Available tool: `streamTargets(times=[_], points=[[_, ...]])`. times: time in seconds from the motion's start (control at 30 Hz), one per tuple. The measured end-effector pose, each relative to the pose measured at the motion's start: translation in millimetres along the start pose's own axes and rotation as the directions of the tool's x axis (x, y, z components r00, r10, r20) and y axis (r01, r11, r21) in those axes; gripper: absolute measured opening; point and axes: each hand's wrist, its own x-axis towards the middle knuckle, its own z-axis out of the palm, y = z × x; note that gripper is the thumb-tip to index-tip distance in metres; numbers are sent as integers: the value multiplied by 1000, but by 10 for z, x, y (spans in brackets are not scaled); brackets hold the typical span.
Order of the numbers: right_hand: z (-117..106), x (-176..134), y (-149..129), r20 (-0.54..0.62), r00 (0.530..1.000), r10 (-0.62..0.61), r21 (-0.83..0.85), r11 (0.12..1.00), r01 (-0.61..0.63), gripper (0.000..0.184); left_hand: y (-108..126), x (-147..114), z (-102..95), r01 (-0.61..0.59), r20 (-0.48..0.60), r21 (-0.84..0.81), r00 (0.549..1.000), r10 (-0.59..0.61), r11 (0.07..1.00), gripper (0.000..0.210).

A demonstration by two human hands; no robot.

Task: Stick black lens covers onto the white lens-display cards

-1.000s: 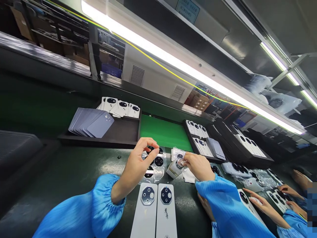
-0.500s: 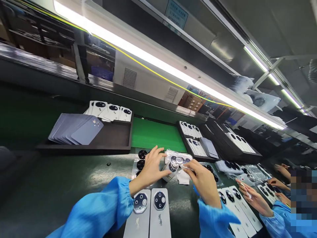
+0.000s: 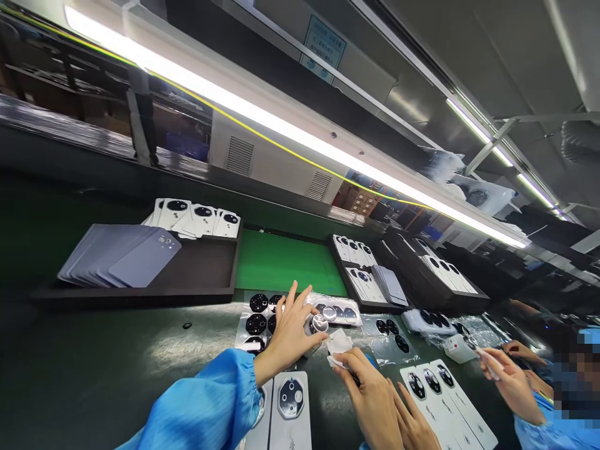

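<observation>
On a dark surface (image 3: 117, 375), seen from above, two bare hands are held close together near the centre. The left hand (image 3: 289, 332) is fanned wide, w/ thumb & forefinger set narrow on either side of the metal-rimmed top of a small bottle (image 3: 319, 324); the bottle's body is mostly hidden, & whether it's firmly gripped can't be told. A round metal lid (image 3: 329, 313) is seen just beyond, on the far right of that top. By the right hand (image 3: 370, 394), just to the near right, a folded white wipe (image 3: 335, 360) is pinched btwn thumb & fingers; more white cloth (image 3: 340, 342) is seen just past it, poss. the same piece. Nearer, a white panel (image 3: 290, 412) w/ a dark octagonal plate is laid flat, & a second beside it is partly covered by the blue left sleeve (image 3: 206, 390). For good handling, the bottle should prob. be steadied upright w/ a light, even hold, b/c a knock could tip it toward the panels. The wipe is best kept flat, pinched by its edge only, & the sleeve lifted clear of the plates. Space should be left for another hand (image 3: 415, 425), prob. a co-worker's, just right of the right hand.
</observation>
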Motion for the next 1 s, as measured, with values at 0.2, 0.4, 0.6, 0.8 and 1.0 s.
streamTargets(times=[0.2,0.4,0.6,0.8,1.0], points=[[-4,-3,22,14,999,33,16,999,-33,28,-12,-14,10,-18,-5,22,1000,18,1000,23],[-29,-2,9,6,999,49,5,999,-49,34,-1,-8,28,-33,-15,34,999,33,999,23],[-66,63,-12,-14,999,43,-70,997,-44,24,-21,-14,22,-49,0,38,999,49,998,22],[-83,299,-39,14,1000,-4,-286,958,7,21,-13,0,24,-61,2,47,998,61,997,23],[-42,517,-82,147,989,9,-491,869,65,15,-14,-22,15,-70,10,56,998,70,996,22]])
